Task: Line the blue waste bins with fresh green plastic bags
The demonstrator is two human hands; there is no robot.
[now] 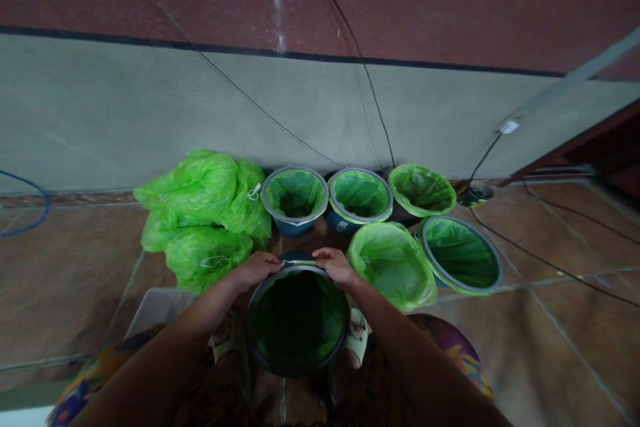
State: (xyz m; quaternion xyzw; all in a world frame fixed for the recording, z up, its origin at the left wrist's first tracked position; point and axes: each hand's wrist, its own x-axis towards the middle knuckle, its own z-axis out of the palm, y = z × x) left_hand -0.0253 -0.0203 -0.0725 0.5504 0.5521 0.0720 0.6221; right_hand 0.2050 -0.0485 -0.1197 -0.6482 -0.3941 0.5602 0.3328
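A trash bin (260,359) stands between my feet, lined with a dark-looking green trash bag (300,320). At the bin's far rim, my left hand (257,268) pinches the bag's edge. My right hand (337,265) grips the same edge a short way to the right, and a narrow strip of it is pulled taut between them just beyond the grey rim. The near part of the rim lies in shadow.
Along the wall are more green-lined bins, among them a grey-rimmed bin (295,221) and a bin (490,260) at right. Stuffed green bags (200,197) lie left. Black cables (550,263) cross the floor; a blue hose (46,203) is far left.
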